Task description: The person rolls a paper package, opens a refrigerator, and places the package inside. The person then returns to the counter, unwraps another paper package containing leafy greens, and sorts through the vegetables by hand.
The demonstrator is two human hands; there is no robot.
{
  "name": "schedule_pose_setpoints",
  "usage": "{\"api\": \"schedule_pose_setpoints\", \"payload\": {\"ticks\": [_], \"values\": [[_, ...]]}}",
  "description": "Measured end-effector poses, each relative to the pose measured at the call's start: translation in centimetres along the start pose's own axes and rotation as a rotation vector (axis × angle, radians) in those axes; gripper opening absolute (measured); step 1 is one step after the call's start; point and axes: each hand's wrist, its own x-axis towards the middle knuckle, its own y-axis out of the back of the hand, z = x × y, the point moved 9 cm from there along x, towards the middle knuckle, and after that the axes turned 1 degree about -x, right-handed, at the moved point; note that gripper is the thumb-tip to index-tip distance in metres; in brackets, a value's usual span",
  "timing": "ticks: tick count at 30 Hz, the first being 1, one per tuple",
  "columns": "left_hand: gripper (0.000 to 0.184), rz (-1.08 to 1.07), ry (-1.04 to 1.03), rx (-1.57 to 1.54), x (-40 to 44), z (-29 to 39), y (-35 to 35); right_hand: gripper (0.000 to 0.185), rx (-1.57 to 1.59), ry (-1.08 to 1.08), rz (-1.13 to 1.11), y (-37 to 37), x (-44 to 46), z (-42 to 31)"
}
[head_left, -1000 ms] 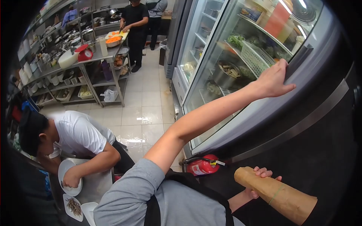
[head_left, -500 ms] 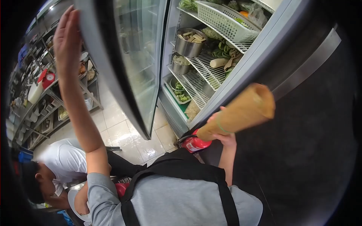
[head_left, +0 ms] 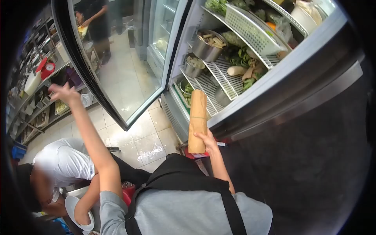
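A roll of brown paper [head_left: 197, 129] with a thin green band round its middle is gripped near its lower end by my right hand [head_left: 210, 141]. The roll stands almost upright in front of the open fridge's shelves. Out to the left, my left hand [head_left: 65, 94] is empty with its fingers apart, a little away from the glass fridge door [head_left: 96, 88]. Nearest the roll are the wire shelves [head_left: 221, 76], which bear a steel pot of cut pieces [head_left: 210, 45], a white radish [head_left: 236, 71] and leafy greens.
A co-worker in a white shirt [head_left: 64, 160] bends low at my left, one hand at a white plate [head_left: 72, 207]. Shelving with a red scale [head_left: 47, 69] lines the left side. A red fire extinguisher [head_left: 196, 155] sits by the fridge's base. A white basket [head_left: 250, 29] fills the upper shelf.
My left hand has come off the door edge and dropped lower. My right hand has brought the paper roll leftward and turned it more upright. The door appears at a different angle.
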Motion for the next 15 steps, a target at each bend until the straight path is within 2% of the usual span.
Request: {"api": "schedule_pose_setpoints", "payload": {"ticks": [1,2,3,4,7,10,11,12,13,15], "values": [[0.087,0.372,-0.062,-0.012,2.2,2.2,3.7,0.061,0.034,-0.004,0.036,0.5,0.3,0.7],[0.092,0.577,-0.097,-0.006,4.2,3.9,6.4,0.063,0.044,-0.011,0.019,0.7,0.9,1.0],[0.094,0.582,-0.118,0.032,1.6,7.8,5.0,0.065,0.052,0.007,0.018,0.8,1.6,0.7],[0.093,0.641,-0.289,0.158,4.9,8.9,6.6,0.067,0.061,0.026,0.018,0.8,2.4,0.4],[0.092,0.074,-0.826,0.246,5.9,8.3,1.0,0.072,0.073,0.085,0.068,1.2,5.8,-0.6],[0.093,-0.525,-0.659,0.406,-2.9,-0.2,-6.9,0.074,0.130,0.161,0.108,1.1,11.4,-2.4],[0.094,-0.403,-0.665,0.675,-3.4,-3.0,-6.4,0.076,0.125,0.203,0.164,1.7,13.4,-2.9],[0.096,-0.363,-0.716,0.604,-5.6,-2.3,-7.3,0.079,0.123,0.246,0.222,2.3,15.4,-3.3],[0.093,-0.247,-0.734,0.678,-5.5,-2.0,-7.2,0.081,0.129,0.290,0.282,2.6,17.1,-3.9],[0.086,-0.185,-0.775,0.779,-4.2,-2.1,-6.8,0.082,0.116,0.416,0.374,2.8,19.4,-6.4]]}}
